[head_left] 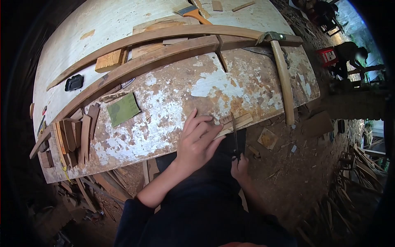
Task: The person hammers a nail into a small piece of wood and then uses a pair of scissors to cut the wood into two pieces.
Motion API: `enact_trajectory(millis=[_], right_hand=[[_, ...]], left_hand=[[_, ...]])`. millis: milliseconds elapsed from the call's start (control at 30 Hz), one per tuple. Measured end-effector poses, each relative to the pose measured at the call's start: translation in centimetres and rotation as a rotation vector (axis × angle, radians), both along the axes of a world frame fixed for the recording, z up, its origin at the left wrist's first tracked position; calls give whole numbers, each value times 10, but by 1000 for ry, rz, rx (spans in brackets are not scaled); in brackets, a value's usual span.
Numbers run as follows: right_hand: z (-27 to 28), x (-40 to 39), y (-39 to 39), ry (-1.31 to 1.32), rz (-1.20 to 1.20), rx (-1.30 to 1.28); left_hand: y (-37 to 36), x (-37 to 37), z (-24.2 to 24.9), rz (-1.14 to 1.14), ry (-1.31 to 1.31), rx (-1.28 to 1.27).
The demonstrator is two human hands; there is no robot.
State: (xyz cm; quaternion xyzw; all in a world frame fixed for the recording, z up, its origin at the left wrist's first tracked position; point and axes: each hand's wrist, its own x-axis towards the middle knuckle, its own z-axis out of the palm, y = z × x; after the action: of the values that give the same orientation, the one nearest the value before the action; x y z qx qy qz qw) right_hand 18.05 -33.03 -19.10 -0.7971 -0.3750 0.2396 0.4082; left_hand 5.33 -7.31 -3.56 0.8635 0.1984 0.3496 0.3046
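Observation:
At the near edge of the worn bench, my left hand [198,138] grips a short pale wood strip [242,120], its fingers pressing the strip down. My right hand [240,166] is closed around the dark handle of a narrow hand saw [235,133]. The saw's blade lies across the strip, just right of my left fingertips. Its teeth are too small to make out. A green sheet of sandpaper [123,109] lies on the bench to the left of my left hand.
Long curved wooden pieces [135,68] span the bench [164,123]. A hammer [284,78] rests at the right, its handle over the edge. A paintbrush [195,14] lies at the back, wood offcuts [70,136] at left. Another person [349,57] is at far right.

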Motion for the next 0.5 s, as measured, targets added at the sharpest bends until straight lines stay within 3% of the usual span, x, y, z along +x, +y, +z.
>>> enact_trajectory(millis=[167, 500], right_hand=[[-36, -11, -23, -123, -85, 90], [-19, -20, -25, -169, -107, 125]], left_hand=[[-2, 1, 0, 13, 12, -22], [-5, 1, -4, 14, -37, 93]])
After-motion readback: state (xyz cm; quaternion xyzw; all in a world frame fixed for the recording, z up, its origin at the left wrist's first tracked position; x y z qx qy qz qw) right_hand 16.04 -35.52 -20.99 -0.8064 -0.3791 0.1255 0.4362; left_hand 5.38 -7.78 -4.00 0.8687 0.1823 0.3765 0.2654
